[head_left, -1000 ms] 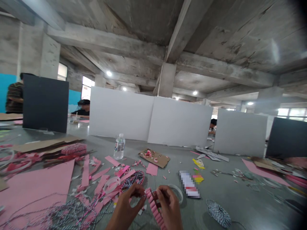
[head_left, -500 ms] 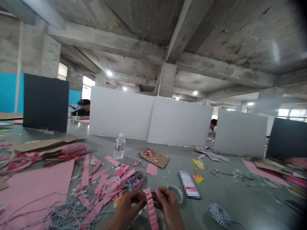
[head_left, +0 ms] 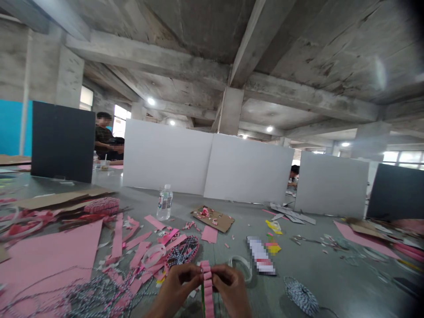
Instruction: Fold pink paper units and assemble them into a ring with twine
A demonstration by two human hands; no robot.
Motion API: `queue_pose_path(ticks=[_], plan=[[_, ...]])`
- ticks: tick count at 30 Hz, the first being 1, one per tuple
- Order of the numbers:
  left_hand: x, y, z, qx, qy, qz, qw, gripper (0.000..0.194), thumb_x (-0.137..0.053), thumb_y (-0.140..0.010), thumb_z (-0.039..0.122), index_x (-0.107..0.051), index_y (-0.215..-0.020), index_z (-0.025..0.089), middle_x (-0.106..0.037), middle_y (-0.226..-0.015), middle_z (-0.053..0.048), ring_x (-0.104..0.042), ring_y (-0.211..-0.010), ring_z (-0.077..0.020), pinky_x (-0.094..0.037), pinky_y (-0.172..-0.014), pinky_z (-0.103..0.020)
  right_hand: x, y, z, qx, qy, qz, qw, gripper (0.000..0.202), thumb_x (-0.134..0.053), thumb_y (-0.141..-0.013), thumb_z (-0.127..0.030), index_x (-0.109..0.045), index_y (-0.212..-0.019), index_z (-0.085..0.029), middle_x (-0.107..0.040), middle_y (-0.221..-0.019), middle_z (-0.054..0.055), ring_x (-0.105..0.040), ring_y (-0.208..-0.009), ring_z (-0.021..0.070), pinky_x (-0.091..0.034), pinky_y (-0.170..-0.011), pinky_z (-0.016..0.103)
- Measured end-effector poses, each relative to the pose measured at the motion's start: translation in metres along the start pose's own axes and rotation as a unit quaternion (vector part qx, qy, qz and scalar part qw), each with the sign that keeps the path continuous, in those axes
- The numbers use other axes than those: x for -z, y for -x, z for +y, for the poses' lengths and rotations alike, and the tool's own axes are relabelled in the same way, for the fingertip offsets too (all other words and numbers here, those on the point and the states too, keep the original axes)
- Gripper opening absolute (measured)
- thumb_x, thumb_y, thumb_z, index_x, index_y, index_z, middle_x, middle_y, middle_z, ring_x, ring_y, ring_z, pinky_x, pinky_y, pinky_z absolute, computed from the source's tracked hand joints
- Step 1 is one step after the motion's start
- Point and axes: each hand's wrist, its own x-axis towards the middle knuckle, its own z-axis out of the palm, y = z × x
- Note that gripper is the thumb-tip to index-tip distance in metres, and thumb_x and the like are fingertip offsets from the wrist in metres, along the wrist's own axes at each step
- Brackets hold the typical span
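A ridged pink strip hangs upright between my two hands, low in the middle of the view, with a thin green edge along its left side. The fingers of my left hand pinch its upper left edge. From the other side, my right hand grips its upper right edge with thumb and fingers. Just behind my left hand lies an oval pink piece wound with dark-and-white cord. A roll of white tape rests behind my right hand.
Pink paper and tangled cord cover the left. A bottle and cardboard piece stand ahead, before white panels. A phone and cord bundle lie right. People show beyond the panels.
My right hand has shifted slightly lower and nearer my left hand. The strip has turned more upright, showing its green edge. Another person appears behind the dark panel at left.
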Motion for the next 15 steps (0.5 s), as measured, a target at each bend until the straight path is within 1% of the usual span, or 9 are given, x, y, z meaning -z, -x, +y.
queue_pose_path(ticks=[2, 4, 6, 8, 10, 14, 15], plan=[[0.0, 0.001, 0.001, -0.001, 0.009, 0.004, 1.0, 0.051, -0.076, -0.066, 0.064, -0.076, -0.07, 0.014, -0.064, -0.061, -0.001, -0.055, -0.061, -0.0163, -0.045, -0.062, -0.025, 0.0, 0.001, -0.003, 0.017, 0.019, -0.003, 1.0, 0.013, -0.07, -0.069, -0.035, -0.08, -0.07, -0.025, -0.074, -0.068, 0.007, -0.07, -0.067, 0.0311, -0.056, -0.061, 0.04], [0.0, 0.001, 0.002, 0.0, 0.016, -0.001, 1.0, 0.05, -0.077, -0.066, 0.063, -0.078, -0.07, 0.014, -0.068, -0.064, -0.003, -0.058, -0.065, -0.018, -0.046, -0.064, -0.026, 0.0, 0.002, -0.009, 0.017, 0.029, -0.012, 0.999, 0.012, -0.07, -0.068, -0.033, -0.08, -0.068, -0.027, -0.075, -0.069, 0.008, -0.071, -0.07, 0.0324, -0.054, -0.064, 0.042], [0.0, 0.001, 0.002, 0.0, 0.017, -0.009, 1.0, 0.047, -0.078, -0.066, 0.062, -0.079, -0.071, 0.015, -0.07, -0.067, -0.004, -0.059, -0.067, -0.019, -0.047, -0.064, -0.026, -0.001, 0.003, -0.019, 0.009, 0.038, -0.039, 0.998, 0.013, -0.067, -0.067, -0.028, -0.08, -0.071, -0.029, -0.076, -0.074, 0.01, -0.072, -0.076, 0.0323, -0.052, -0.069, 0.043], [-0.001, 0.001, 0.002, -0.003, 0.016, -0.014, 1.0, 0.044, -0.079, -0.066, 0.06, -0.08, -0.071, 0.016, -0.07, -0.067, -0.003, -0.058, -0.067, -0.0183, -0.047, -0.065, -0.025, -0.002, 0.005, -0.029, -0.003, 0.034, -0.075, 0.997, 0.021, -0.063, -0.066, -0.024, -0.08, -0.075, -0.032, -0.077, -0.078, 0.011, -0.073, -0.081, 0.0314, -0.05, -0.073, 0.044], [0.0, 0.001, 0.0, -0.007, 0.015, -0.013, 1.0, 0.043, -0.078, -0.068, 0.058, -0.08, -0.07, 0.015, -0.07, -0.067, -0.003, -0.058, -0.066, -0.0175, -0.046, -0.064, -0.024, -0.003, 0.006, -0.037, -0.014, 0.027, -0.097, 0.995, 0.025, -0.06, -0.064, -0.023, -0.08, -0.076, -0.033, -0.077, -0.079, 0.012, -0.073, -0.082, 0.0312, -0.049, -0.073, 0.046], [0.001, 0.001, -0.003, -0.01, 0.005, -0.004, 1.0, 0.043, -0.077, -0.07, 0.057, -0.08, -0.072, 0.014, -0.071, -0.069, -0.005, -0.059, -0.067, -0.0183, -0.046, -0.063, -0.025, -0.009, 0.01, -0.045, -0.023, 0.017, -0.11, 0.994, 0.021, -0.062, -0.06, -0.025, -0.079, -0.071, -0.031, -0.076, -0.077, 0.014, -0.073, -0.082, 0.032, -0.049, -0.073, 0.046], [0.001, 0.001, -0.002, -0.009, 0.002, -0.003, 1.0, 0.043, -0.077, -0.07, 0.057, -0.08, -0.073, 0.014, -0.071, -0.069, -0.004, -0.058, -0.067, -0.0182, -0.046, -0.064, -0.025, -0.011, 0.01, -0.044, -0.015, 0.008, -0.078, 0.997, 0.017, -0.064, -0.059, -0.026, -0.078, -0.067, -0.031, -0.075, -0.073, 0.015, -0.072, -0.078, 0.032, -0.049, -0.071, 0.045]])
